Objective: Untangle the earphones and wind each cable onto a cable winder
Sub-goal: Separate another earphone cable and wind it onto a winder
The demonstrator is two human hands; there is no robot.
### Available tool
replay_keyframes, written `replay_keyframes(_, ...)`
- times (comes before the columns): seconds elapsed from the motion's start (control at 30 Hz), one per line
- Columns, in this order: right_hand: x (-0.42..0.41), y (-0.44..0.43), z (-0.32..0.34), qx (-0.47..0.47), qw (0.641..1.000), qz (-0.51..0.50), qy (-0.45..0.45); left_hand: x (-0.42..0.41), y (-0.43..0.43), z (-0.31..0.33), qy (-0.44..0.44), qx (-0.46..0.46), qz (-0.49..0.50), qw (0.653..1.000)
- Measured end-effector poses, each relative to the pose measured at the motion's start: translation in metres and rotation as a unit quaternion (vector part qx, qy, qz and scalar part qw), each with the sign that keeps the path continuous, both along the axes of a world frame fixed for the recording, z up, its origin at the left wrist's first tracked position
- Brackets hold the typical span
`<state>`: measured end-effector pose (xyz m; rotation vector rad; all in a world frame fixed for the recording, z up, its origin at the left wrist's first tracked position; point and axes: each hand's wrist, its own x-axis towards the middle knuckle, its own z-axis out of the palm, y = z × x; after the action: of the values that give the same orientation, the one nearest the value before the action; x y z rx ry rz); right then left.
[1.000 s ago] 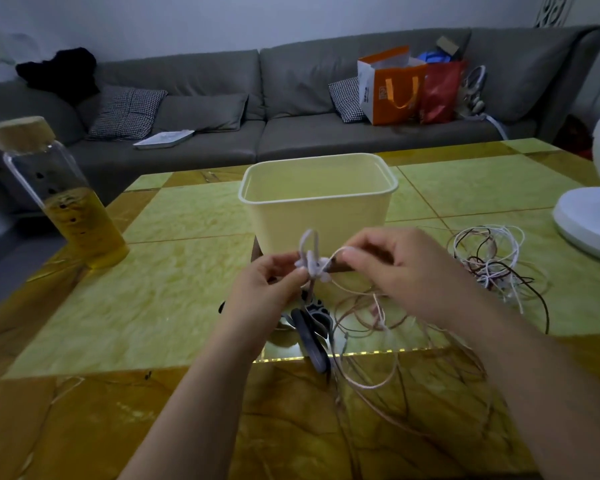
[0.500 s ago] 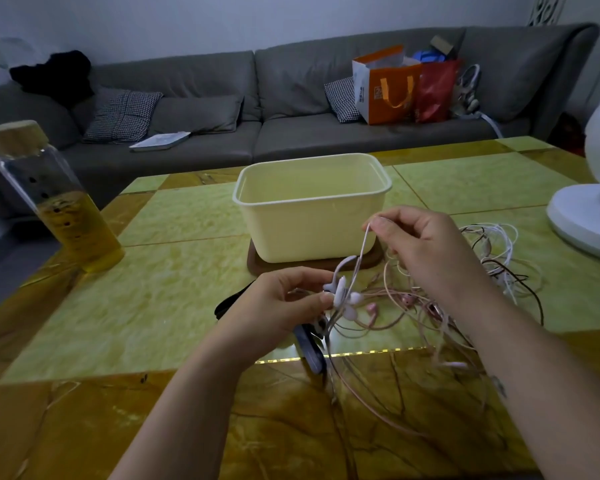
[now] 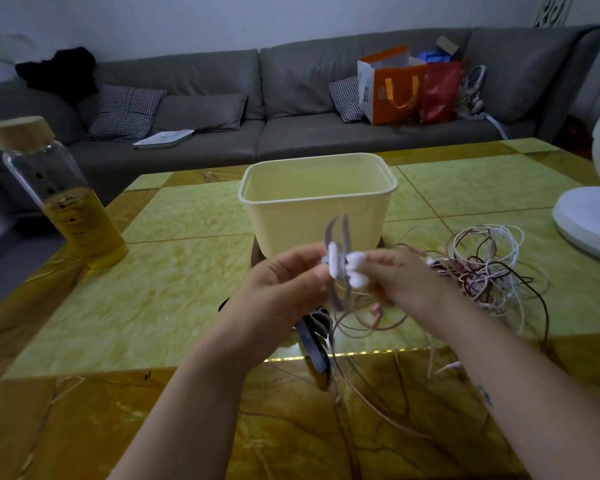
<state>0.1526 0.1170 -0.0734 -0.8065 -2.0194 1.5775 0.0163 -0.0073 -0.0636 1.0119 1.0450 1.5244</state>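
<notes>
Fingertips of the left hand (image 3: pixel 284 289) pinch a small white cable winder (image 3: pixel 336 268) at the centre of the frame, a narrow grip closed on its left edge; the right hand (image 3: pixel 399 282) meets it from the other side, fingers curled on the winder's rounded white lobes, though blur hides exactly how; a loop of pinkish cable (image 3: pixel 338 230) stands above the winder and more hangs below, so the wrap runs roughly up and down between the two grips; the loose length trails down and to the right over the worktop (image 3: pixel 187 306); the tangle of other earphones (image 3: pixel 482 271) lies right of centre, just beyond the right hand, the nearer of the two; slack for the next turn would likely have to come from that side, with the left hand steadying the winder; a cream tub (image 3: pixel 317 209) stands behind the hands, a glass bottle (image 3: pixel 66 202) at the left.
</notes>
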Motion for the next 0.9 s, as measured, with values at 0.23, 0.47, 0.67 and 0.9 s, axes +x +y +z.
replay_keyframes(0.23, -0.006, -0.024, 0.010, 0.131, 0.985, 0.084, -0.079, -0.009, 0.009, -0.005, -0.193, -0.018, 0.154, 0.969)
replay_keyframes(0.47, -0.002, -0.030, 0.017, 0.231, 0.965, 0.102, -0.068, -0.006, 0.011, -0.012, -0.173, -0.055, 0.199, 0.963)
replay_keyframes(0.67, 0.010, -0.016, 0.031, 0.282, 0.958, 0.029, -0.034, -0.005, 0.009, -0.016, 0.198, -0.095, 0.220, 0.950)
replay_keyframes(0.9, 0.021, -0.001, 0.033, 0.289, 0.955, -0.065, -0.012, 0.000, 0.004, -0.007, 0.292, -0.104, 0.123, 0.943)
